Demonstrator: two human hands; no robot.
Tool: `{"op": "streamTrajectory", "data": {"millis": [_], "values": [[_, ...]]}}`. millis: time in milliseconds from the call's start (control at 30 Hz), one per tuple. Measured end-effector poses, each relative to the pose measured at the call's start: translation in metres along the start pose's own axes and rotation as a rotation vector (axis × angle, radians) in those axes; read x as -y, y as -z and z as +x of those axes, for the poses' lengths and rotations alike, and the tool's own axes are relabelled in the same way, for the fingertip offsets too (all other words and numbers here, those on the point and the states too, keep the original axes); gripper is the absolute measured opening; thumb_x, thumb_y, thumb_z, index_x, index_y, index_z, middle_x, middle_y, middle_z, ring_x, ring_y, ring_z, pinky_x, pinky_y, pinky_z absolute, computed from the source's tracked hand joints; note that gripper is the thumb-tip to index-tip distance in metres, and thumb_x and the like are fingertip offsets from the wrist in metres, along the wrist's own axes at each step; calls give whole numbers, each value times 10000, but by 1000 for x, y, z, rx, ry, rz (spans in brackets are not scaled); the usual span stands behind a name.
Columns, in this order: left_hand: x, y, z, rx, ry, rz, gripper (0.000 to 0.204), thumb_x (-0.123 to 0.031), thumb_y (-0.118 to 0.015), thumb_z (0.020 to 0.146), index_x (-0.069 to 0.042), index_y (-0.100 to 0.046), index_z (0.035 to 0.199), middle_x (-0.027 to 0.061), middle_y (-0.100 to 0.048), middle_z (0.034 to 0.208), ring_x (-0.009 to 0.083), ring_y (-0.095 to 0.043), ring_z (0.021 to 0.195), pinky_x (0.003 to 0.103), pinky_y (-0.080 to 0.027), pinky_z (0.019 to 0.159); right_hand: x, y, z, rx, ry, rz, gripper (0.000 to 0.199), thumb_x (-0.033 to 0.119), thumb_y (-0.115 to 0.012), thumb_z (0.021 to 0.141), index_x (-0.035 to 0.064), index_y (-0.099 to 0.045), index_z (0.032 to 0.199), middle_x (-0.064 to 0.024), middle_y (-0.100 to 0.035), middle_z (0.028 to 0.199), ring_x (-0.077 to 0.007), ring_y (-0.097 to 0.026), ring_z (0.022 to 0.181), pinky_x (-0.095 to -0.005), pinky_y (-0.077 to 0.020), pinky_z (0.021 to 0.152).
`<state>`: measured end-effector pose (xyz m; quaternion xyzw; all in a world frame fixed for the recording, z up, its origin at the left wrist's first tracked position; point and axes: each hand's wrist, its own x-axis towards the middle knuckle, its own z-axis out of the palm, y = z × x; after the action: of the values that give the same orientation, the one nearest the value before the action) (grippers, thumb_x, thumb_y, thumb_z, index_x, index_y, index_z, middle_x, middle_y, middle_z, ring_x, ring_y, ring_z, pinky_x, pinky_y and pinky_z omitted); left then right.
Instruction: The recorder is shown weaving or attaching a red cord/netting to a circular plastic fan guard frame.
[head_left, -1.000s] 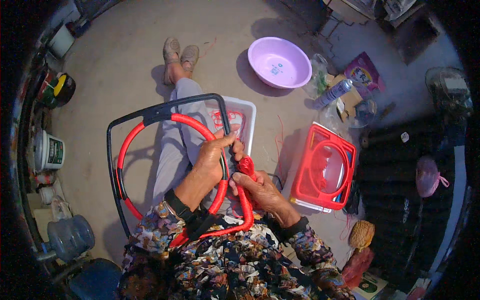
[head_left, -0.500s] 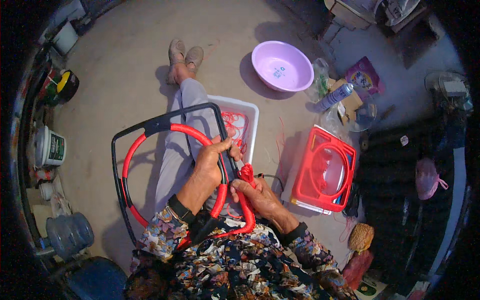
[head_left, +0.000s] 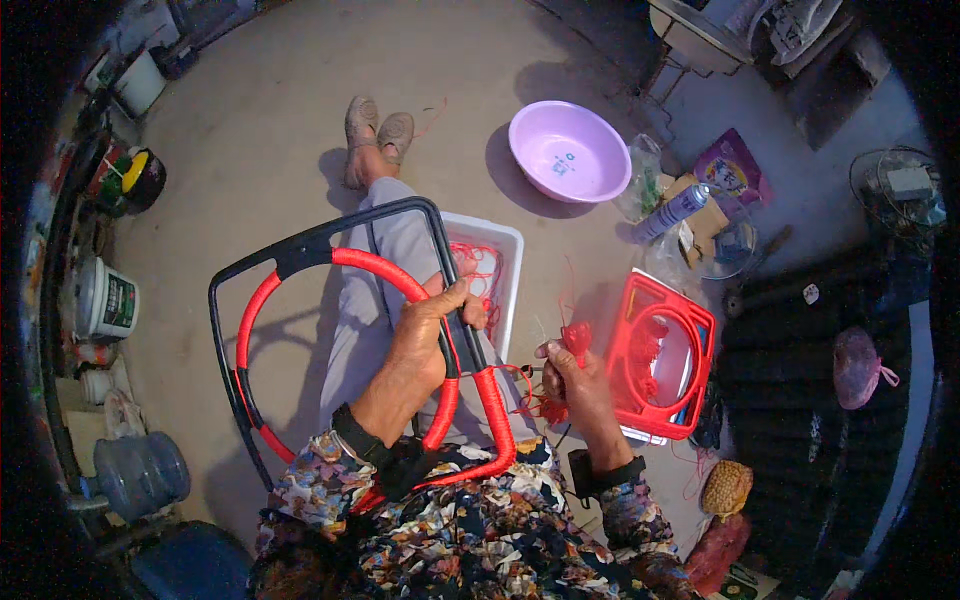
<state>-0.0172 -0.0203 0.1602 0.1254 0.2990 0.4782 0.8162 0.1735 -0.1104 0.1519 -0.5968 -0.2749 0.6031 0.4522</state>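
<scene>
A black rounded-corner frame (head_left: 310, 230) with a ring inside it, partly wrapped in red cord (head_left: 375, 262), lies tilted over my lap. My left hand (head_left: 412, 345) is closed round the frame's right side bar. Red wrapping covers that side's lower corner (head_left: 490, 410). Apart from the frame, to its right, my right hand (head_left: 588, 395) pinches a bundle of red cord (head_left: 575, 340). Loose cord runs from the bundle back to the side bar. Beyond the frame, a white tub (head_left: 515, 270) holds tangled red cord (head_left: 478, 265).
On the right stands a container topped by a red frame with a round opening (head_left: 690, 345). Ahead are a purple basin (head_left: 570, 150), a spray can (head_left: 675, 212) and plastic bags. A white bucket (head_left: 110, 298) and a clear water jug (head_left: 140, 472) line the left.
My right hand has drawn away from the frame to the right, carrying the cord bundle and stretching cord out behind it. My left hand keeps its grip on the side bar.
</scene>
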Motion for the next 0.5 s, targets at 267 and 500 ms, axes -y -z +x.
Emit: {"op": "streamTrajectory", "data": {"millis": [267, 500], "values": [[1, 3, 3, -3, 5, 0, 301, -126, -548, 873, -31, -482, 1151, 40, -479, 611, 178, -483, 624, 323, -424, 680, 3, -16, 0, 136, -50, 14, 226, 259, -544, 904, 36, -574, 929, 54, -399, 581, -35, -320, 453, -213, -242, 406], [2, -1, 1, -13, 54, 6, 303, -131, -549, 879, -32, -486, 1158, 52, -506, 645, 184, -532, 631, 317, -465, 630, 11, -37, 3, 293, -26, -203, 250, 315, -551, 905, 103, -605, 783, 88, -433, 551, -14, -363, 470, -211, -266, 418]]}}
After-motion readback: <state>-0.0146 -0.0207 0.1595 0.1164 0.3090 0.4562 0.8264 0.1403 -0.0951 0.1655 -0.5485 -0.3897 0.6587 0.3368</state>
